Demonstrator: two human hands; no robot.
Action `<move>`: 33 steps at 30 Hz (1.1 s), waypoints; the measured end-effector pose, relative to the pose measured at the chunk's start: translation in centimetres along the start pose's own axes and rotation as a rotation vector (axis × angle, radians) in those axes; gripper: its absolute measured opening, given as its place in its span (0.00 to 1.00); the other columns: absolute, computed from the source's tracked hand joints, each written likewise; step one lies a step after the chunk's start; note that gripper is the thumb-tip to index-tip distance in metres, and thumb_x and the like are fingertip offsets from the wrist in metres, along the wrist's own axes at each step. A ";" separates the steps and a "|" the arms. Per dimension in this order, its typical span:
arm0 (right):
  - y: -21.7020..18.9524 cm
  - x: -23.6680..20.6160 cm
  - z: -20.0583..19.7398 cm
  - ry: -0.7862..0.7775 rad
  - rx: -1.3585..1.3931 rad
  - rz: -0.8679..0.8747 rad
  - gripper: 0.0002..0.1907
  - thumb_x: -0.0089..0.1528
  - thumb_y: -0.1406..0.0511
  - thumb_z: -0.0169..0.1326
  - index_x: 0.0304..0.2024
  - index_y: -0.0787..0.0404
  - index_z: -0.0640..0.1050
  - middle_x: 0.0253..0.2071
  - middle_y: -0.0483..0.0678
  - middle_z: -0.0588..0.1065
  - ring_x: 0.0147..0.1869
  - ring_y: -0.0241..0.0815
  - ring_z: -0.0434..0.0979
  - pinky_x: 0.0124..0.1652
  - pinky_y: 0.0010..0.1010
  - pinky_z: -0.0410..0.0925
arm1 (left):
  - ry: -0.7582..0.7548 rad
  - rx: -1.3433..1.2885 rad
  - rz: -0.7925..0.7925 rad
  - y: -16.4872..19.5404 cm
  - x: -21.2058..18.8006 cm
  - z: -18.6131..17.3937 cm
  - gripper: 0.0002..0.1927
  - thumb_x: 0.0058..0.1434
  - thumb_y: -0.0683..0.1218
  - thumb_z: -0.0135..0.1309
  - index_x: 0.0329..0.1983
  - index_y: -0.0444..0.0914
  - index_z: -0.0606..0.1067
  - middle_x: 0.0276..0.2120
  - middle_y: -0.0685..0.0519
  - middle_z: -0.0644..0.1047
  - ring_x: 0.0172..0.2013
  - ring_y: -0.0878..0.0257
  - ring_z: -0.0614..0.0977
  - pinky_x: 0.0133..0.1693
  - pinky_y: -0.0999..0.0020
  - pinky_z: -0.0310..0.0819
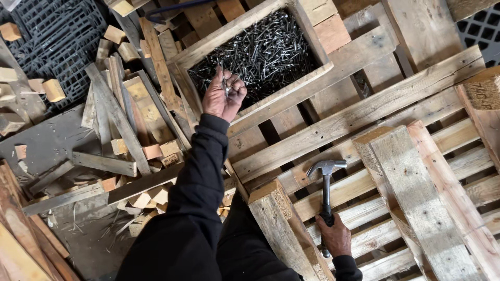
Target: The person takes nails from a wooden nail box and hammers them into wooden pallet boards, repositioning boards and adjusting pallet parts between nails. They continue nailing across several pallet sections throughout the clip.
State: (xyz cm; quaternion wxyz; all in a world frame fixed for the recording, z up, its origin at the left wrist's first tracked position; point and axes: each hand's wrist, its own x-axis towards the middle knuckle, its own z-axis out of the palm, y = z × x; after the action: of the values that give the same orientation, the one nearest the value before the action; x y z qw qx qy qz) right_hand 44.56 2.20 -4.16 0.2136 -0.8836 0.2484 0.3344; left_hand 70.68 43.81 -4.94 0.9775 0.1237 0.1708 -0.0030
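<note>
My left hand [223, 96] is raised, palm up, at the near edge of a wooden box [245, 23] filled with dark nails [265, 49]. Its fingers are curled around a few nails [226, 83]. My right hand [335, 235] grips the black handle of a claw hammer [326, 177], whose steel head rests above the slats of a wooden pallet [364, 112]. A thick wooden block [416, 192] lies across the pallet to the right of the hammer. Both sleeves are black.
Loose boards and small wood offcuts [130, 135] are heaped at the left on a grey floor [47, 143]. A black plastic grid pallet [57, 36] lies at the top left. Another wooden block [281, 224] stands between my arms.
</note>
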 end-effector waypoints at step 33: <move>5.1 -11.4 -3.0 0.245 1.159 -0.125 0.26 0.60 0.48 0.52 0.50 0.60 0.74 0.24 0.44 0.72 0.20 0.34 0.72 0.19 0.28 0.71 | -0.112 0.195 -0.526 -15.9 -12.4 6.9 0.07 0.65 0.44 0.65 0.42 0.38 0.79 0.42 0.50 0.82 0.40 0.62 0.83 0.44 0.66 0.81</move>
State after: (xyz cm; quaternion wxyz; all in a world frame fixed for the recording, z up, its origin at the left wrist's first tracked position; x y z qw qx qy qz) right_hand 35.63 -0.04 4.75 0.6504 -0.6679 0.3607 0.0267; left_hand 60.55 26.31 1.66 0.9346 0.1682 0.1415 -0.2795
